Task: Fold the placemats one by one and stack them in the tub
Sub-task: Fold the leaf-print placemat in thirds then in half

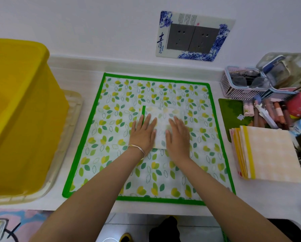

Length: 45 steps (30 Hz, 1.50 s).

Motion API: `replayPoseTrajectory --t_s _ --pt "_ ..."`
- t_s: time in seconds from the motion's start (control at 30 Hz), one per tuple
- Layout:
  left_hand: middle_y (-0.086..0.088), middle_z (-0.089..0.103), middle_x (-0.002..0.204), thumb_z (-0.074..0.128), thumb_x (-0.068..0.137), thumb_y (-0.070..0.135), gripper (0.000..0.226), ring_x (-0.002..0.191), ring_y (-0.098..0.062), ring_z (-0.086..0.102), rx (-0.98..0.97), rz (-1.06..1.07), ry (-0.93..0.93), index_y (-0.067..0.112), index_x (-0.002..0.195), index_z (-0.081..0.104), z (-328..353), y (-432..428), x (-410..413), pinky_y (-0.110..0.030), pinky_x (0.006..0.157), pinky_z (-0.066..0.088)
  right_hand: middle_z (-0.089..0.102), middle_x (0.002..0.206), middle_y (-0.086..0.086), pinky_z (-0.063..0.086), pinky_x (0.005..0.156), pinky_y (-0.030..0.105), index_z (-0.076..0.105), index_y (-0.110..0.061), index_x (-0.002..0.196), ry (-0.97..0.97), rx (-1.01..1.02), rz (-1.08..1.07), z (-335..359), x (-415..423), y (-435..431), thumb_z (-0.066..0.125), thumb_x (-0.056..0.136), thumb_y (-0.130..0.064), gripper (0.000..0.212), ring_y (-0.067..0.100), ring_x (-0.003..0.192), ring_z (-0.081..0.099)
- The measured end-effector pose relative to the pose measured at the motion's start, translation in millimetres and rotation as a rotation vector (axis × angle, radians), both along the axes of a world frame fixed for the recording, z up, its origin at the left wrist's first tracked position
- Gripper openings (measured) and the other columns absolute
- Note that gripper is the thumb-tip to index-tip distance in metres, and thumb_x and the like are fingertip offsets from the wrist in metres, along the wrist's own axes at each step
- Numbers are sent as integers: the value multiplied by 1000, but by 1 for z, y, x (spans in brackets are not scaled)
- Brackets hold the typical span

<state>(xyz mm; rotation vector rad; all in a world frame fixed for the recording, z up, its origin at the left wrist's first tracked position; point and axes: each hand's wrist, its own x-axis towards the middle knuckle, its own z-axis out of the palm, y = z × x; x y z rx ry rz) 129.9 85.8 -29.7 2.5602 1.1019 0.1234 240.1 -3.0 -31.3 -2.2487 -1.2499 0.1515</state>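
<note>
Already folded small, pressed flat under both hands

The folded placemat [163,117], pale with faint leaves and a green strip along its left edge, lay at the middle of a big leaf-print mat [111,105] with a green border. The left hand [142,132] and right hand [178,137] pressed on it with straight fingers, gripping nothing. Open mat lay on every side. A stack of folded yellow placemats [272,151] sat just right of the border, with pens [268,112] and a basket [238,91] behind. The yellow tub [15,102] stood well left on a clear tray [72,119].
</note>
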Motion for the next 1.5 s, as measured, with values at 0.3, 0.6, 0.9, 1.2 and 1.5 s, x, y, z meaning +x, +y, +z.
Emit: replayPoseTrajectory --t_s 0.3,0.6,0.9,1.2,1.5 --pt "3 -13 156 9 101 35 50 143 -17 -16 39 47 116 26 149 -5 -17 -4 8 -38 116 -12 11 158 0 -9 117 37 16 -17 150 -202 -267 104 -23 -16 29 -5 87 -37 69 17 146 3" --pt "3 -12 157 -7 93 42 58 144 -19 -14 60 32 123 23 148 -9 -20 -3 7 -38 117 -10 4 158 -3 -8 117 32 11 -18 150 -210 -279 218 -24 4 20 0 91 -43 65 11 145 -2" --pt "4 -13 157 -19 82 42 69 144 -19 -13 59 50 139 24 148 -11 -18 -3 8 -39 116 -12 -3 158 1 -14 115 25 2 -11 150 -134 -273 32 -27 30 3 -3 87 -45 72 9 144 -6" --pt "3 -10 157 -18 80 46 71 144 -18 -12 85 -87 121 29 148 -6 -13 8 46 -38 111 -18 -5 158 1 -13 115 25 0 -10 149 -108 -246 32 -28 30 3 -5 88 -43 69 7 142 -10" --pt "9 -11 157 10 96 51 59 143 -18 -16 88 39 137 30 148 -8 -20 22 55 -45 114 -15 -7 156 -1 -10 116 26 -2 -12 148 -113 -235 31 -31 30 2 -3 90 -42 66 7 143 -10"
